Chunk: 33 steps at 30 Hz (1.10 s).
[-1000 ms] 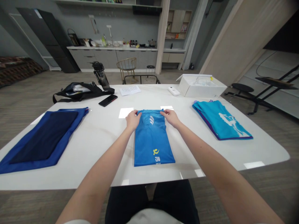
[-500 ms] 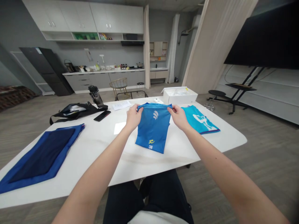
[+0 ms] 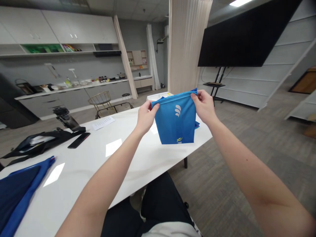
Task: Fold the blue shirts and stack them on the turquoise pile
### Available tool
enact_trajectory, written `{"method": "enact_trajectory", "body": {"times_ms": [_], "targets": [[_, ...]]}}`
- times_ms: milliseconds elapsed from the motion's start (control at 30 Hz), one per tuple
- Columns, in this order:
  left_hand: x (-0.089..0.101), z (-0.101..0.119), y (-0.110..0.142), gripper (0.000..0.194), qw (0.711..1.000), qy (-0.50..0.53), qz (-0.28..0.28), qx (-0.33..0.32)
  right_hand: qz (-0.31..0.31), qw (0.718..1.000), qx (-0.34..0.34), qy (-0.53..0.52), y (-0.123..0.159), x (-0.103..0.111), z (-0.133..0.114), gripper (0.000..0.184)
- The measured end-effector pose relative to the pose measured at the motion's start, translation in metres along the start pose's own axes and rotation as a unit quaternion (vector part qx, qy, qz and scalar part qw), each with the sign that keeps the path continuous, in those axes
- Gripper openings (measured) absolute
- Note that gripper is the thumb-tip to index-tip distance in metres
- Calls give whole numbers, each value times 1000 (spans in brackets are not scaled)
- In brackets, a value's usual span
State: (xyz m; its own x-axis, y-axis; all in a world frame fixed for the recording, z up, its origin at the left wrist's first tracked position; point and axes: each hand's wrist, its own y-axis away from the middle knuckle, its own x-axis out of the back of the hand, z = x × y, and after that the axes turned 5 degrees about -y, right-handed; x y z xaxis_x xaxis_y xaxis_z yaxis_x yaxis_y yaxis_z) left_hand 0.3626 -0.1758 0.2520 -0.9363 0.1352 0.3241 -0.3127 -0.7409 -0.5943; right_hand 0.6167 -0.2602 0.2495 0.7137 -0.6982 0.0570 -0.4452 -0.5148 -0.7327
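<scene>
A folded bright blue garment (image 3: pixel 176 121) with a white logo and a small yellow mark hangs in the air above the right end of the white table (image 3: pixel 98 164). My left hand (image 3: pixel 146 116) pinches its top left corner. My right hand (image 3: pixel 204 105) is closed on its top right corner. Both arms are stretched forward and to the right. The garment hangs clear of the table and hides most of what lies behind it.
A dark blue garment (image 3: pixel 17 191) lies at the table's near left. Farther back are a black bag (image 3: pixel 37 144), a black phone (image 3: pixel 79 140), a dark bottle (image 3: pixel 65 118) and a sheet of paper (image 3: pixel 103 122). A white box (image 3: pixel 158 96) peeks behind the held garment.
Both hands have lifted the blue garment off the table and carried it up and right. The head has turned right, so the turquoise garment is out of sight.
</scene>
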Motion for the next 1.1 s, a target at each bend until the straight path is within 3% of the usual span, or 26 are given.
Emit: {"method": "enact_trajectory", "body": {"times_ms": [133, 300, 467, 600, 733, 867, 967, 1100], "targets": [[-58, -6, 3, 13, 989, 126, -60, 47, 13, 999, -29, 19, 0, 39, 35, 40], [-127, -47, 19, 17, 972, 179, -100, 110, 13, 994, -100, 31, 18, 71, 94, 42], [-180, -92, 36, 14, 961, 183, -101, 184, 20, 986, -166, 12, 38, 81, 154, 46], [-207, -107, 36, 16, 948, 194, -103, 229, 24, 984, -175, 11, 33, 79, 188, 43], [-215, -105, 13, 23, 951, 201, -68, 226, 5, 987, -156, 26, 3, 71, 208, 39], [-211, -114, -40, 26, 953, 209, -43, 217, -9, 990, -131, 51, -45, 49, 230, 40], [-213, -145, -89, 23, 952, 207, -20, 226, -21, 991, -110, 74, -85, 17, 261, 41], [-228, -213, -128, 19, 936, 180, -32, 301, -42, 981, -115, 151, -115, -37, 324, 38]]}}
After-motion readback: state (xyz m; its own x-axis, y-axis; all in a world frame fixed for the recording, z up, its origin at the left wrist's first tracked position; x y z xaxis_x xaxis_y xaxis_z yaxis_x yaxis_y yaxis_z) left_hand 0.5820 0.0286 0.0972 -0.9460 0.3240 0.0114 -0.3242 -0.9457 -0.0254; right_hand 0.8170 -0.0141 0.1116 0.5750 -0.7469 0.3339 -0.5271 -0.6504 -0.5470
